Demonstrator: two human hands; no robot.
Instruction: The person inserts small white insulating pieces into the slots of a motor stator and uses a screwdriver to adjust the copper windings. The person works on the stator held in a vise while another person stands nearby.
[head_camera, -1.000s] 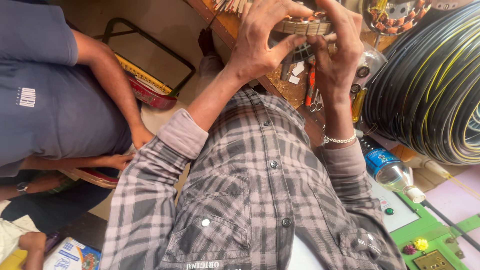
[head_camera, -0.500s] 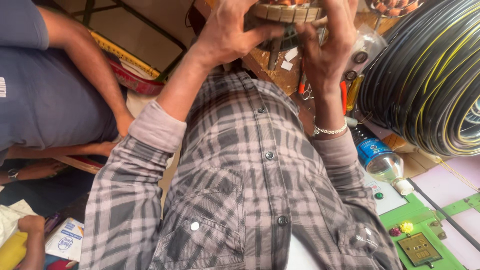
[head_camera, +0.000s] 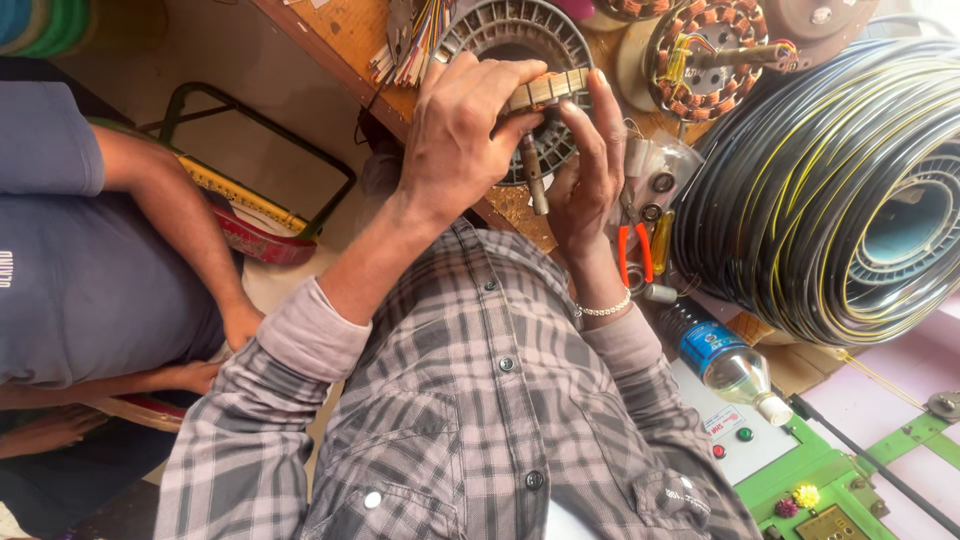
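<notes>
At nine o'clock, a seated person in a blue shirt (head_camera: 70, 290) fills more of the view than a moment ago. Toward centre, your left hand (head_camera: 465, 140) has dropped lower in frame, fingers curled tight round a small cylindrical metal rotor with a steel shaft (head_camera: 540, 95). At one o'clock of it, your right hand (head_camera: 590, 165) pinches the rotor's other side, fingers nearly closed. At four o'clock lies a clear plastic bottle with a blue label (head_camera: 725, 360), liquid inside. At three o'clock sits a large black-and-yellow cable coil (head_camera: 830, 200).
</notes>
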